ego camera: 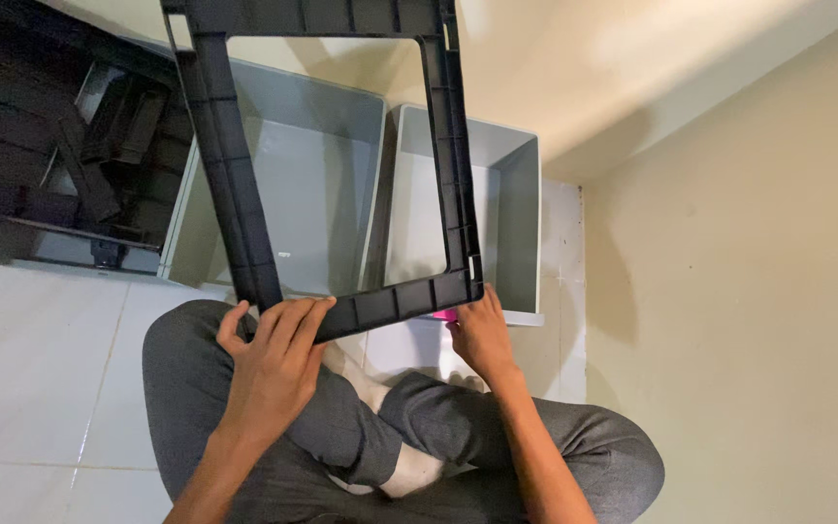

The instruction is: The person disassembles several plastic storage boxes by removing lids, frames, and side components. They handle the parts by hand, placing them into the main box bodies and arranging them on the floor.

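Hands (278,364) (482,335) are both gripping my black plastic frame's (337,175) near rail, left and right alike, its length extending away over the grey bins (526,194).

left hand (273,364) lies flat, fingers spread forward; right hand (482,335) is curled shut, both forearms reaching out over crossed legs.

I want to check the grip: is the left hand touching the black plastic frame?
Touching. The head view shows the left hand with its fingers laid over the bottom edge of the black plastic frame.
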